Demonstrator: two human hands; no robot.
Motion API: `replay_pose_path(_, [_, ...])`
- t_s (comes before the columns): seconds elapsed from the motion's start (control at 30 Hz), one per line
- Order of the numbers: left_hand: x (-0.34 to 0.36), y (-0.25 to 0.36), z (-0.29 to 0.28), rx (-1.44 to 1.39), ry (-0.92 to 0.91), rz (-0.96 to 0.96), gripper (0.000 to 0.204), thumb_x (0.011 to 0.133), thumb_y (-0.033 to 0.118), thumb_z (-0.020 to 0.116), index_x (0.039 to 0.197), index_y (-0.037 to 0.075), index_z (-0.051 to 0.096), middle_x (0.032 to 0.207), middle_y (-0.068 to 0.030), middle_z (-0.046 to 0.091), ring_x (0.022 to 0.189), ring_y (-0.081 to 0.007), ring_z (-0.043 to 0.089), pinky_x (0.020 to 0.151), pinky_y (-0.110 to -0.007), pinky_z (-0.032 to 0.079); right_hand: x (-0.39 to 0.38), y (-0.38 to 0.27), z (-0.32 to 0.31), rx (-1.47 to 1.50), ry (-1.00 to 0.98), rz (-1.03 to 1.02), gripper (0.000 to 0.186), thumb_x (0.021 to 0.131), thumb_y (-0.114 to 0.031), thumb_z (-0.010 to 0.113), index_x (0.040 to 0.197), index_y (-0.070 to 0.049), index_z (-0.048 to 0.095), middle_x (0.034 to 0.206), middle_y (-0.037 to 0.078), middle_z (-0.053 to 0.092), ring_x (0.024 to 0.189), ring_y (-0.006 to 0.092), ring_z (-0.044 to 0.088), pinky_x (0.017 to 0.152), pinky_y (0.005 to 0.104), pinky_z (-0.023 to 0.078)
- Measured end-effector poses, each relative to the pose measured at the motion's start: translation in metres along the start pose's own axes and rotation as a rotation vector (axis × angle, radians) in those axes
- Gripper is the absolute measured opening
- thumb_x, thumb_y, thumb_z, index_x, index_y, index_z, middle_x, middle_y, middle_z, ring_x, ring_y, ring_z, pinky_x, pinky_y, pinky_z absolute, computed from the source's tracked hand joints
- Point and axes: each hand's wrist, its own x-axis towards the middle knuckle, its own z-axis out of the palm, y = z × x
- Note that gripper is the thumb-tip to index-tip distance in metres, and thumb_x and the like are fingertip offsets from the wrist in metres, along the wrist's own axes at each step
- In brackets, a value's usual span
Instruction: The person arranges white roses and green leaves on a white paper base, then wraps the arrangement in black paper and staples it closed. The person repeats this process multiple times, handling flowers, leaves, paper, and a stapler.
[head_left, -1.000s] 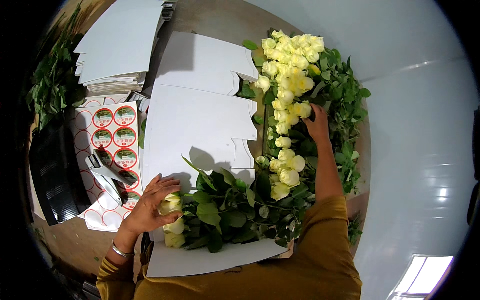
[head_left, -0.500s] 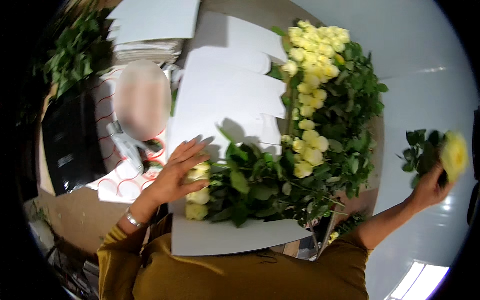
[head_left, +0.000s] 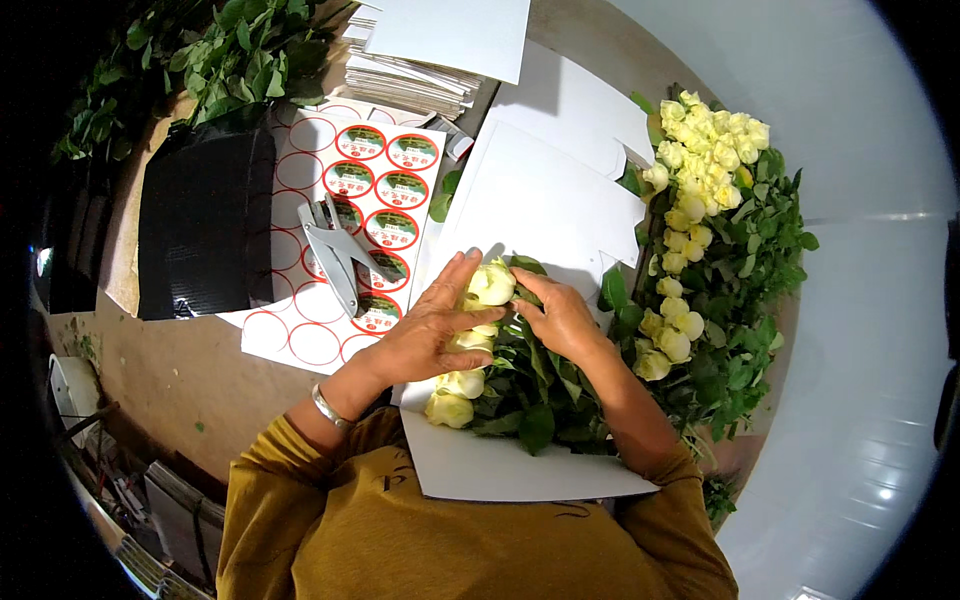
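Note:
Pale yellow roses lie in a short row on a white cardboard sheet in front of me, heads to the left and leafy stems to the right. My left hand rests along the left side of these heads, fingers stretched out and thumb across the blooms. At the far end of the row, my right hand has its thumb and fingers closed just behind the head of one rose. Its stem is partly hidden under that hand. Both hands almost meet around this bloom.
To the right lies a long pile of yellow roses with leafy stems. White card sheets overlap ahead. Leftward are a sheet of round red-rimmed stickers, a grey metal plier-like tool, black plastic, stacked cards and foliage.
My right hand has come in from the far right with a rose and brought it to the far end of the row. My left hand stays at the row. The view has shifted.

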Motion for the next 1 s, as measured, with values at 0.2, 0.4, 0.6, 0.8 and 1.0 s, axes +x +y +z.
replay_pose_path(0.2, [0.013,-0.006,-0.014,0.096,-0.094,0.096,0.060,0.069,0.029,0.079,0.124,0.016,0.059,0.151,-0.0163,0.019,0.139,-0.0401,0.014,0.110,-0.047,0.023,0.000,-0.001,0.002,-0.015,0.021,-0.033,0.044,0.085,-0.016,0.062,0.127,-0.010,0.050,0.110,0.019,0.061,0.096,0.0383,0.060,0.080,0.0447,0.048])
replay_pose_path(0.4, [0.024,0.001,-0.018,-0.039,-0.100,0.013,0.094,0.066,0.027,0.080,0.143,0.012,0.030,0.136,-0.0149,0.038,0.132,-0.0366,0.031,0.107,-0.044,0.028,-0.002,-0.007,-0.002,-0.050,0.008,-0.044,0.046,0.085,-0.014,0.061,0.127,-0.005,0.047,0.107,0.020,0.061,0.093,0.0398,0.060,0.078,0.0459,0.048])
replay_pose_path(0.6, [0.026,-0.008,-0.016,0.061,-0.125,0.072,0.087,0.066,0.026,0.081,0.138,0.007,0.036,0.131,-0.0157,0.040,0.130,-0.0365,0.032,0.106,-0.041,0.029,0.018,-0.030,-0.065,-0.077,-0.517,0.040,0.071,0.088,-0.027,0.061,0.143,-0.002,0.023,0.142,0.025,0.033,0.131,0.0361,0.035,0.111,0.0408,0.026])
replay_pose_path(0.8, [0.021,-0.008,-0.012,0.148,-0.074,0.081,0.088,0.064,0.033,0.081,0.137,0.010,0.037,0.134,-0.0151,0.040,0.131,-0.0373,0.032,0.106,-0.045,0.027,0.112,-0.116,-0.149,-0.299,0.280,-0.508,0.055,0.082,-0.019,0.067,0.128,0.001,0.044,0.115,0.024,0.058,0.102,0.0340,0.060,0.084,0.0366,0.051])
replay_pose_path(1.0, [0.020,-0.004,-0.014,0.139,-0.130,0.043,0.085,0.070,0.037,0.076,0.139,0.010,0.035,0.140,-0.0147,0.036,0.134,-0.0345,0.029,0.112,-0.048,0.018,0.203,-0.121,-0.100,-0.675,0.299,-0.439,0.051,0.073,-0.014,0.072,0.114,0.003,0.048,0.115,0.018,0.051,0.109,0.0353,0.048,0.094,0.0407,0.040])
